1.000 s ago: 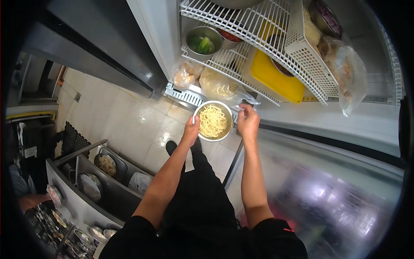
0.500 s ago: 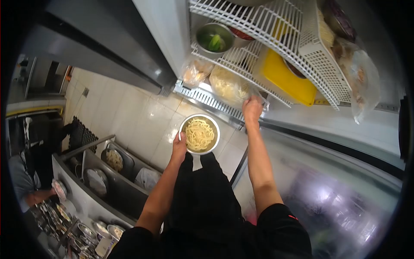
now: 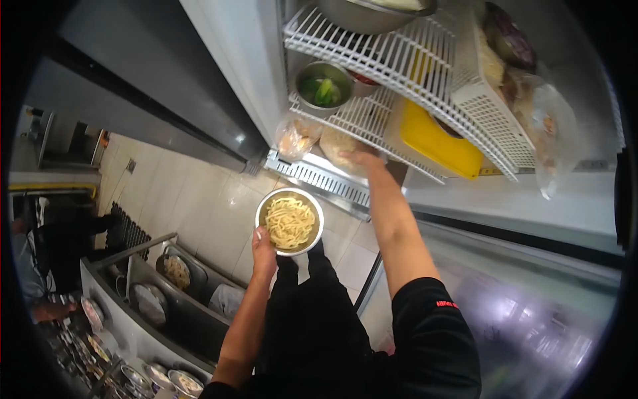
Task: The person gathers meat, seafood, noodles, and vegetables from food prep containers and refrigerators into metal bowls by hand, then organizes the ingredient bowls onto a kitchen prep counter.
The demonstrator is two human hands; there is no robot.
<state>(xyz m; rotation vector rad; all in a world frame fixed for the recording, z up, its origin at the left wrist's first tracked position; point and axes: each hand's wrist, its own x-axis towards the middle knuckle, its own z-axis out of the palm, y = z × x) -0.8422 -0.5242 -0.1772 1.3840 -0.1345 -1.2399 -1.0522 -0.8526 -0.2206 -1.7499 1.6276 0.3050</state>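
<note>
A bowl (image 3: 321,214) of thick pale noodles (image 3: 290,223) stood out in front of the person, carried by the left hand (image 3: 262,253), whose thumb lay over the near rim with the fingers out of sight underneath. The noodles lay loosely heaped inside, with some of the bare metal wall showing on the side toward the right hand (image 3: 362,158).

The right arm was stretched forward, farther from the body than the bowl, and its hand lay at a clear plastic bag (image 3: 337,143) with pale contents, low in the fridge. The fingers were blurred and partly hidden, so one could not tell whether they had closed on the plastic or merely touched it. Just to the left of that hand sat a smaller bag (image 3: 296,137) with orange-yellow pieces.

Beyond the right hand, on a wire shelf, stood a metal pot (image 3: 324,70) holding green leaves (image 3: 327,92). To the right of the same hand lay a yellow lid or tray (image 3: 442,143), and farther right a white perforated basket (image 3: 495,120).

Well to the left of the left hand, a metal trough (image 3: 189,319) held a pan of pale food (image 3: 176,271). Past it, another person's hand (image 3: 56,311) appeared, too blurred to read.
</note>
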